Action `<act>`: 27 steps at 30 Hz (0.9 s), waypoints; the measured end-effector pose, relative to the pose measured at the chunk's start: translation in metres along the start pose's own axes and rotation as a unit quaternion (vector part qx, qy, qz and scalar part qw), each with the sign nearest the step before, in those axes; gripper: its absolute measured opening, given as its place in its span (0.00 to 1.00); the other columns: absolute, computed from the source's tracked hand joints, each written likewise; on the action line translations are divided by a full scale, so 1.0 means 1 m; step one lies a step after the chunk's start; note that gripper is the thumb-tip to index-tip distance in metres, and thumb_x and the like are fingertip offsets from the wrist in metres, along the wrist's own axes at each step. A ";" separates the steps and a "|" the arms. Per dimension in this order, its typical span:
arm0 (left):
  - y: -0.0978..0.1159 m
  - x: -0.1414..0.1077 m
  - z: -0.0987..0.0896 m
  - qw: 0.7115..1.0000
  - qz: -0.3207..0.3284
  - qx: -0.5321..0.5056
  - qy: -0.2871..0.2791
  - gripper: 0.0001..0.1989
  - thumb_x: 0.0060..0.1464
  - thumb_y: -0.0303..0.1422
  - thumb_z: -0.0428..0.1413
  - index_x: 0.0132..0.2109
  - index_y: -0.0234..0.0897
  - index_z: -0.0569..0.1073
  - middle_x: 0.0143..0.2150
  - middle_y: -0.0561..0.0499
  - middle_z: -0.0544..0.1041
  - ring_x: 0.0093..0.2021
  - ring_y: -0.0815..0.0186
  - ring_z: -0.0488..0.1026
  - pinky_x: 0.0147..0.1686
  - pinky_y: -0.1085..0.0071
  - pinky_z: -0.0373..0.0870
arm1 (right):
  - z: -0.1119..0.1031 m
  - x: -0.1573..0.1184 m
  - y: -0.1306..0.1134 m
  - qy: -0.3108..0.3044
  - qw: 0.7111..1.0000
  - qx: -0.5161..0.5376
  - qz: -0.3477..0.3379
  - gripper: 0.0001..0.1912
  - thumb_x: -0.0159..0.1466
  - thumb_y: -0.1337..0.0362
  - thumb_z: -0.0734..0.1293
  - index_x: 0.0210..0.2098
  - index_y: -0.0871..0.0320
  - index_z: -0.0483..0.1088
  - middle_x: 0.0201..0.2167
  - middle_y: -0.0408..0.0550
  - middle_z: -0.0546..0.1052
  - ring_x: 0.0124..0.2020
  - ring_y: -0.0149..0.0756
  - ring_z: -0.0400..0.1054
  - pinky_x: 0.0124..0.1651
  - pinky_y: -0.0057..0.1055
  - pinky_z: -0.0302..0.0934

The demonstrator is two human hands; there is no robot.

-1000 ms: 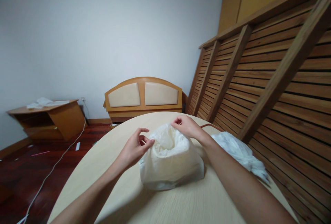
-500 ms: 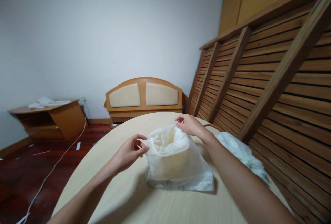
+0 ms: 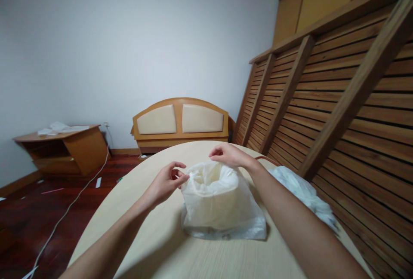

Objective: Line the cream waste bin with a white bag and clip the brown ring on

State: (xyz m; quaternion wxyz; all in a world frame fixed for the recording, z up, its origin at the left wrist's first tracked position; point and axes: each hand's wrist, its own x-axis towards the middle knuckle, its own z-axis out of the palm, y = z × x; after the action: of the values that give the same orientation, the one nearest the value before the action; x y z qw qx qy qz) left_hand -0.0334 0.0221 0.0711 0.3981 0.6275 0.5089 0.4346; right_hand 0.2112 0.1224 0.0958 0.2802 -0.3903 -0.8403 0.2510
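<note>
Bag (image 3: 222, 229) on the round counter (image 3: 206, 262), draped over a cream tub (image 3: 213, 206) that shows through it. Against a second ago, its bunched middle has sunk into the mouth and its near hem has spread rightward, so the film seems to line the tub better. The left hand (image 3: 171, 180), loosely curled, has its thumb at the left rim; the right hand (image 3: 226, 155), fingertips drawn in, has shifted slightly left along the far rim. Whether either pinches film, I cannot tell.

We can pass over the pale round wooden bench (image 3: 193, 262) nearside of the translucent white plastic bag (image 3: 222, 214). Rightward, a crumpled whitish plastic bundle (image 3: 301, 191) and brown slatted wooden panel (image 3: 329, 72) obstruct us.
</note>
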 end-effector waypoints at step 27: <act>0.016 0.026 0.003 0.987 0.138 0.082 0.028 0.23 0.51 0.46 0.59 0.48 0.34 0.76 0.53 0.39 0.77 0.47 0.57 0.76 0.41 0.65 0.74 | -0.027 -0.032 -0.022 0.054 0.969 -0.173 0.166 0.23 0.60 0.50 0.69 0.47 0.61 0.76 0.45 0.57 0.81 0.43 0.46 0.75 0.41 0.32 0.65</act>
State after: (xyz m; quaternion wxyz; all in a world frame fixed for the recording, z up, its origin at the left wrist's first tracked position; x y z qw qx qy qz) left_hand -0.0235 0.0448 0.0887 0.2670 0.7099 0.4621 0.4596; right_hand 0.2349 0.0893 0.1203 0.2075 -0.5799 -0.7780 0.1240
